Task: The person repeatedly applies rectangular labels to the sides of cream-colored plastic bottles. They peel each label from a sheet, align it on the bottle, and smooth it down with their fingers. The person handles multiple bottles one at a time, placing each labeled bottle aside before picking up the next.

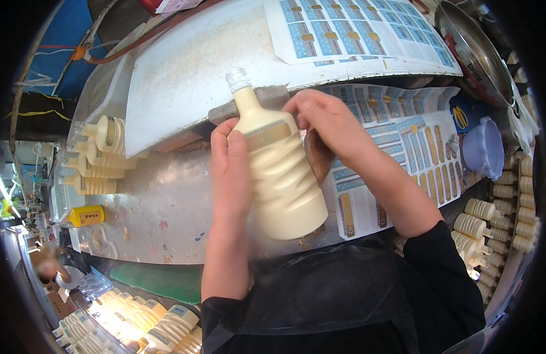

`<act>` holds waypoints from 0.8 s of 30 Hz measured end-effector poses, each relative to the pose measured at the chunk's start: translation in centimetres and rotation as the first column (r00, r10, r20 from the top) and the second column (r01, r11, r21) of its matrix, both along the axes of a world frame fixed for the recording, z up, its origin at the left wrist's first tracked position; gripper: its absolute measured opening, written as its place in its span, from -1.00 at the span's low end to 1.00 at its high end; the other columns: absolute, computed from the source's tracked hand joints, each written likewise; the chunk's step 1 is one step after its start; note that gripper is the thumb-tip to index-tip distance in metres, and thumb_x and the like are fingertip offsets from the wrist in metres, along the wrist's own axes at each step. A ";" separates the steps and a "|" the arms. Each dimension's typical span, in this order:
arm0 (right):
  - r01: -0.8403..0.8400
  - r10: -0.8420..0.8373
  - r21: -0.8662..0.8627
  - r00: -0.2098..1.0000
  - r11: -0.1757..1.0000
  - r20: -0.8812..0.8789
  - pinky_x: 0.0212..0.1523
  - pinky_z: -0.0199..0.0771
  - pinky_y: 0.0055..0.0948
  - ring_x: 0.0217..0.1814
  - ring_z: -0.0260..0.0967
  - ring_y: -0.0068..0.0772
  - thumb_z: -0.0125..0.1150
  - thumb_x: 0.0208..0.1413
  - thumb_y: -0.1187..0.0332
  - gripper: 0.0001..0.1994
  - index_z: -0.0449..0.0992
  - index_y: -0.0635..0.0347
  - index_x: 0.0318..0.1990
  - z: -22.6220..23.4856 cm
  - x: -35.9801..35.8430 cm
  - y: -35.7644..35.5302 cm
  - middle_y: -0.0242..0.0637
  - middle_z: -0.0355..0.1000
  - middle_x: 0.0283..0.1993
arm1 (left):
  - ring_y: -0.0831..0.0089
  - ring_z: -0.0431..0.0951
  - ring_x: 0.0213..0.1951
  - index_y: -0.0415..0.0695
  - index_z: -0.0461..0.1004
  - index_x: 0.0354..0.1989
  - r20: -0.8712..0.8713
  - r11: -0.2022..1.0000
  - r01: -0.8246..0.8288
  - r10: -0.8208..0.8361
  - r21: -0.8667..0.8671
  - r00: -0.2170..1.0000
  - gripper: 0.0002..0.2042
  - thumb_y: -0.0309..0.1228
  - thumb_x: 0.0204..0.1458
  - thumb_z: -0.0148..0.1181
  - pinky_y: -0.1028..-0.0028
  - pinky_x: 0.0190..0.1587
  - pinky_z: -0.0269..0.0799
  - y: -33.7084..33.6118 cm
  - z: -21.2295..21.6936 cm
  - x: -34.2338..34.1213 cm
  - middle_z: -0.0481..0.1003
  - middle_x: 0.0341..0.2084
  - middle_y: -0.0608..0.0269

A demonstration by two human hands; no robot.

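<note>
A cream-coloured bottle (288, 189) with wavy spiral ridges and a clear glass neck lies tilted on the bench, its neck pointing away from me. A gold-brown label strip (268, 134) runs across its shoulder. My left hand (230, 168) is closed along the bottle's left side, thumb and fingers at the shoulder. At the right shoulder my right hand (323, 121) has its fingers curled in by the strip's end. From under that palm sticks a flat brown piece (318, 156), leaning against the bottle; its exact kind is unclear. A grey block (273, 94) sits behind the bottle's neck.
Printed label sheets (429, 144) lie on my right, and more sheets (344, 29) lie on the white board (196, 65). Similar bottles (102, 156) are stacked at left, with others at lower left and far right. A yellow can (87, 216) and a lavender basin (484, 147) stand nearby.
</note>
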State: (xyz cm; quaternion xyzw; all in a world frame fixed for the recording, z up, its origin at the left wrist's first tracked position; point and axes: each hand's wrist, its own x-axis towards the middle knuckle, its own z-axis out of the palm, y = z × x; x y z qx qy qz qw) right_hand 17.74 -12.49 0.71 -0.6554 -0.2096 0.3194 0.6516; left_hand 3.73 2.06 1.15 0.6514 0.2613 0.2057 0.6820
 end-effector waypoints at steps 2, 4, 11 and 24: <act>0.069 -0.064 0.038 0.989 0.997 -0.132 -0.13 0.36 -0.63 -0.20 0.34 -0.67 0.04 0.42 0.24 -0.73 0.61 0.21 -0.10 1.2 0.6 -0.9 -0.49 0.46 -0.26 | 0.53 0.50 -0.07 -0.23 0.28 0.23 0.003 0.999 0.002 -0.002 -0.032 1.000 -0.61 -0.23 0.38 0.03 0.49 0.02 0.45 0.0 0.1 -0.1 0.49 -0.03 0.12; 0.128 -0.092 0.151 0.970 0.980 -0.225 -0.03 0.45 -0.54 -0.10 0.44 -0.58 0.14 0.33 0.33 -0.78 0.57 0.27 -0.02 1.9 0.7 -1.2 -0.39 0.52 -0.14 | 0.53 0.49 -0.05 -0.23 0.29 0.23 -0.032 0.996 0.012 -0.015 -0.090 0.999 -0.60 -0.21 0.39 0.00 0.48 0.05 0.43 -0.6 0.6 -0.1 0.48 -0.01 0.13; 0.218 -0.206 0.017 0.895 0.976 0.395 0.05 0.53 -0.40 -0.01 0.57 -0.36 0.32 0.14 0.45 -0.71 0.58 0.31 0.02 3.5 -3.2 -0.6 -0.11 0.61 -0.06 | 0.40 0.53 0.05 -0.26 0.34 0.25 0.040 0.981 -0.018 0.026 -0.194 0.999 -0.58 -0.18 0.48 -0.21 0.37 0.16 0.45 -0.5 -0.2 -0.5 0.51 0.06 0.10; 0.083 0.035 -0.331 0.942 0.940 0.334 -0.10 0.51 -0.28 -0.21 0.55 -0.20 0.34 0.11 -0.04 -0.46 0.54 0.25 0.03 3.6 -2.5 0.3 -0.07 0.57 -0.28 | 0.39 0.57 0.07 -0.28 0.39 0.25 0.084 0.964 0.033 -0.011 -0.262 0.996 -0.42 0.03 0.46 -0.23 0.35 0.14 0.49 -0.5 0.3 -1.2 0.56 0.06 0.11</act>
